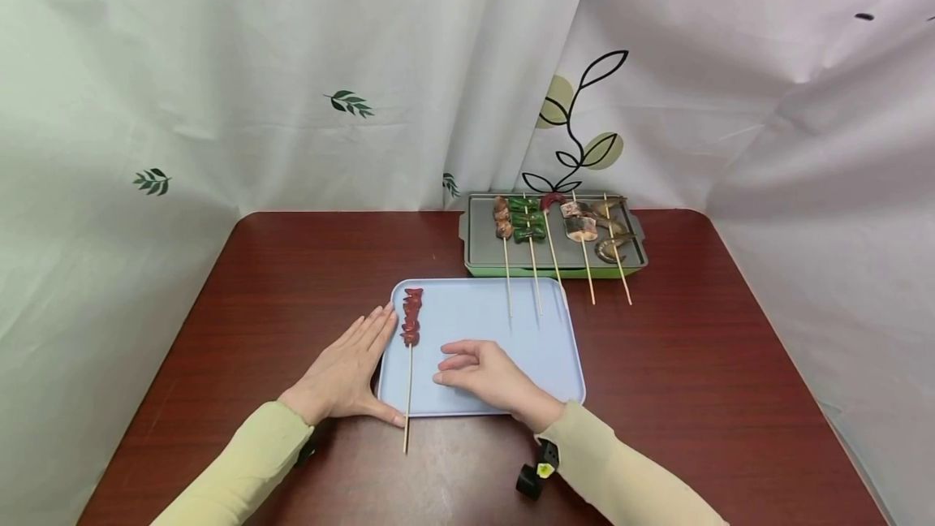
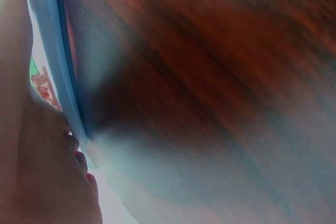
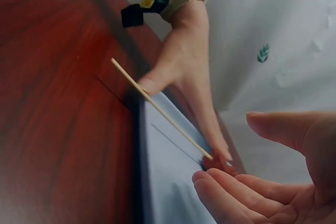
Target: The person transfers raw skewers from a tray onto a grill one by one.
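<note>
A light blue tray (image 1: 497,372) lies on the table. Along its left side rests a skewer of dark red meat pieces (image 1: 411,316), its bare stick jutting over the tray's near edge. My left hand (image 1: 351,368) is spread flat at the tray's left rim, fingertips at the far part and thumb by the near corner, close to the stick. Over the middle of the tray hovers my right hand (image 1: 485,372), fingers loosely bent and thumb apart. The right wrist view shows nothing between that hand's thumb and fingers (image 3: 226,195).
Behind the tray a green-sided grill pan (image 1: 478,246) holds several skewers: brown meat (image 1: 502,217), green peppers (image 1: 527,222), a dark red curved piece (image 1: 551,200), fish chunks (image 1: 580,226) and shrimp (image 1: 612,246). Their sticks point toward me, some over the tray. White curtains (image 1: 329,144) surround the table.
</note>
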`<act>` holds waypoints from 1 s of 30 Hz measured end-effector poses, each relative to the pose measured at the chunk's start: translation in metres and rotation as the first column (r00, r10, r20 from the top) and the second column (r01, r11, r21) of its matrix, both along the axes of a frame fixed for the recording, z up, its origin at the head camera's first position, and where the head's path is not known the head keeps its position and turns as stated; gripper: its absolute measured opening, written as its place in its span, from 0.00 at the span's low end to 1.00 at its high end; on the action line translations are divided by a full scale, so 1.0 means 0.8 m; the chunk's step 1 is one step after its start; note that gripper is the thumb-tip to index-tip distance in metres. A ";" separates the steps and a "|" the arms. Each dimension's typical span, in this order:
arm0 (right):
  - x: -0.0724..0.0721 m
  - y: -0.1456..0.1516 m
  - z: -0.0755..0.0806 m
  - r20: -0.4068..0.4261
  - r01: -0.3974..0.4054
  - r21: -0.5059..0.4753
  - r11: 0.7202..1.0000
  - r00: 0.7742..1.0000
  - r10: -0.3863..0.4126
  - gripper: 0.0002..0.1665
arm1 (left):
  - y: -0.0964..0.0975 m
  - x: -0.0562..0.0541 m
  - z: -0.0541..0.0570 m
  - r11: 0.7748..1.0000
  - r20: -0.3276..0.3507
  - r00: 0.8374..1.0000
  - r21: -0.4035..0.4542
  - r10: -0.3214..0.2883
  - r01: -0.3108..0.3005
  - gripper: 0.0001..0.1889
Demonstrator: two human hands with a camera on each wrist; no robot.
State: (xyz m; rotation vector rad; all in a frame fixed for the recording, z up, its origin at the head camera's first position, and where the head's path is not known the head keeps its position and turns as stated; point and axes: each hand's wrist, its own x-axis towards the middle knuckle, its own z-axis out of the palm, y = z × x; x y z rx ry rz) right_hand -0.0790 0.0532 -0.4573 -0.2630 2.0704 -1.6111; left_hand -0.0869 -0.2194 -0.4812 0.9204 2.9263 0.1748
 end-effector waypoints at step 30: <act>0.008 -0.048 -0.016 0.354 0.045 -0.268 0.962 0.934 0.055 0.26 | 0.000 0.000 0.000 1.000 -0.011 1.000 -0.007 0.001 -0.001 0.80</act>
